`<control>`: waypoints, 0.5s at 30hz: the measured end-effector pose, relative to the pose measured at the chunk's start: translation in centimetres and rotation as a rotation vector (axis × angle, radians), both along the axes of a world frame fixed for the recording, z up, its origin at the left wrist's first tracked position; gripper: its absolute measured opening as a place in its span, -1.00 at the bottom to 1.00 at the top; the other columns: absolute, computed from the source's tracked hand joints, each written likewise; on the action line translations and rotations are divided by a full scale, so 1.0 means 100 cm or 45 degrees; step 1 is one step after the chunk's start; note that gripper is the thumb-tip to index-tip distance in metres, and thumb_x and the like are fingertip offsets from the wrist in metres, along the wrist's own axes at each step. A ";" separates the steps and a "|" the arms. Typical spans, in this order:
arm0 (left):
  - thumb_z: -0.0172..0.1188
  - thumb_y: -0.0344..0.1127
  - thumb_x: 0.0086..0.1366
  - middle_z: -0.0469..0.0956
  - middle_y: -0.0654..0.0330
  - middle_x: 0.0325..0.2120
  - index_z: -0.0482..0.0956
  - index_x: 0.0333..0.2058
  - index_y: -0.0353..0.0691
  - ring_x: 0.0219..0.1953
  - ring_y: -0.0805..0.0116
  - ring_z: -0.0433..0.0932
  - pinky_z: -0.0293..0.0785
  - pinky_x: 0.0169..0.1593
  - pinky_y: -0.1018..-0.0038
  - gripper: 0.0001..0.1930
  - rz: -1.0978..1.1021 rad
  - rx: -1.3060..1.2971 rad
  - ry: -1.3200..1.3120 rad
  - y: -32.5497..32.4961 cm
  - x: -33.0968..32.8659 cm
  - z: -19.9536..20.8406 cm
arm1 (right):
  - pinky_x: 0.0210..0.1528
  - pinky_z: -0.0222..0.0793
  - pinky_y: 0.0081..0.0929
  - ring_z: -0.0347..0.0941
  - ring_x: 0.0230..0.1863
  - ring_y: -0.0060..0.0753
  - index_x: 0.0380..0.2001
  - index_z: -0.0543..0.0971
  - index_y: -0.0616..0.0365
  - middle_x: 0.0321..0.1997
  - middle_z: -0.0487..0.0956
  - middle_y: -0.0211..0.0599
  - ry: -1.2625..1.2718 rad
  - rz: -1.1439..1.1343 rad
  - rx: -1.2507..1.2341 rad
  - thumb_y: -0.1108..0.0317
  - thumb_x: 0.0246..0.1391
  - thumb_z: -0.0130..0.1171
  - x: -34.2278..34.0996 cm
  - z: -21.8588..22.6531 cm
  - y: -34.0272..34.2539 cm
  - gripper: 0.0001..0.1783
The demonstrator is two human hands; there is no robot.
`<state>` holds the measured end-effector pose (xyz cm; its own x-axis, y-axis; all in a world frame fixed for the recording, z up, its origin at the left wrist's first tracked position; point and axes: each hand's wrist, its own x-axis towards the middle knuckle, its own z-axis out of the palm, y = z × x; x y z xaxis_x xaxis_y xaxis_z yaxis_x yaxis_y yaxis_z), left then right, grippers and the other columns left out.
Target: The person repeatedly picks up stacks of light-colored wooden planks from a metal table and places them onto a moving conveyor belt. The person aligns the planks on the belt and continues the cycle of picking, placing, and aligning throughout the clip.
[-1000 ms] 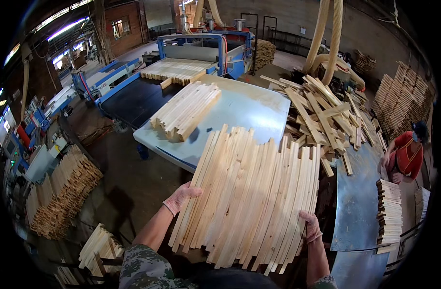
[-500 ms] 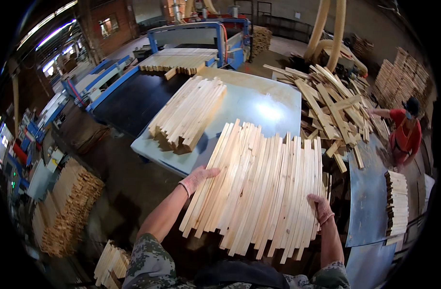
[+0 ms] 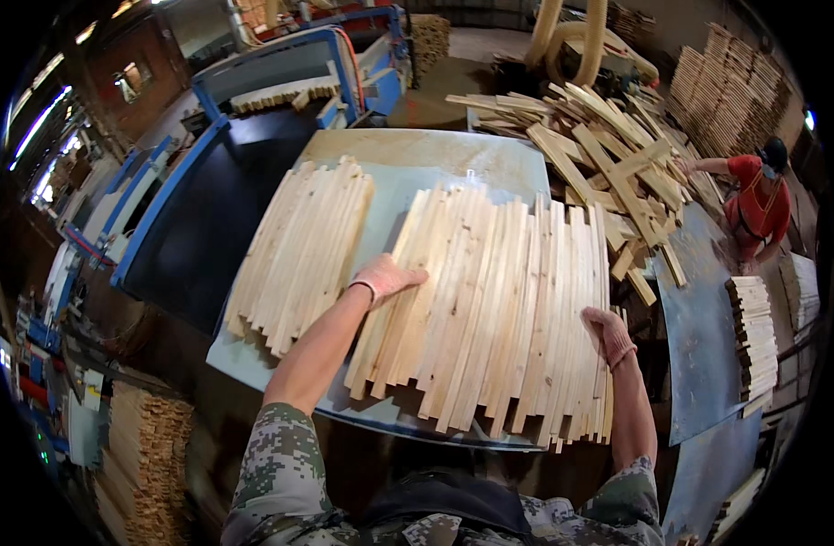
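Observation:
A wide row of pale wooden strips (image 3: 490,309) lies side by side between my hands, over the front of a light blue-grey table (image 3: 512,155). My left hand (image 3: 387,278), in a pinkish knitted glove, grips the row's left edge with its thumb on top. At the right edge my right hand (image 3: 610,335), gloved alike, presses inward, its fingers partly hidden. The strips' near ends are uneven and jut past the table's front edge. A second block of wooden strips (image 3: 303,246) rests on the table's left side, beside my left forearm.
Behind the table at left stands a blue-framed machine (image 3: 344,77) with a dark conveyor bed (image 3: 194,237). Loose boards (image 3: 617,164) pile up at the right rear. A co-worker in red (image 3: 761,205) stands right, by a metal-topped bench (image 3: 703,337). Stacked wood (image 3: 144,455) stands lower left.
The row of strips in my hands has moved forward over the table and sits lower and flatter. My view has turned to the right, so the machine and the other block appear further left.

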<state>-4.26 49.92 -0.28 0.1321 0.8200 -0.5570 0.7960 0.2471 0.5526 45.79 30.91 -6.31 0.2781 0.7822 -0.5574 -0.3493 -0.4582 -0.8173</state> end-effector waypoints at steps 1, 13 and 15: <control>0.52 0.31 0.10 0.43 -0.32 0.34 0.28 0.38 -0.60 0.35 -0.08 0.49 0.46 0.35 0.18 0.18 -0.091 -0.046 0.115 0.008 0.005 0.014 | -0.14 0.61 -0.39 0.66 -0.33 -0.35 -0.25 0.72 0.29 -0.29 0.73 -0.26 -0.021 -0.008 0.031 0.33 0.18 0.36 -0.004 0.005 0.010 -0.78; 0.25 0.33 0.29 0.34 -0.24 0.41 0.22 0.49 -0.26 0.46 -0.23 0.29 0.23 0.48 0.00 0.00 0.558 0.821 0.937 0.027 -0.239 0.018 | -0.02 0.58 -0.40 0.61 -0.22 -0.39 0.14 0.60 0.26 -0.15 0.68 -0.33 -0.076 0.123 0.066 0.27 0.12 0.41 -0.051 0.036 0.082 -0.46; 0.18 0.36 0.31 0.33 -0.25 0.42 0.18 0.52 -0.24 0.46 -0.21 0.31 0.25 0.47 0.01 0.01 0.612 0.627 0.795 0.027 -0.274 0.005 | -0.08 0.59 -0.39 0.62 -0.26 -0.38 0.09 0.61 0.28 -0.19 0.68 -0.31 -0.082 0.137 0.048 0.27 0.14 0.38 -0.052 0.021 0.089 -0.52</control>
<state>-31.68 52.61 0.23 -0.4896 0.8719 0.0129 0.8574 0.4787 0.1889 40.61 39.77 -4.19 0.2259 0.8297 -0.5104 -0.2459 -0.4585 -0.8540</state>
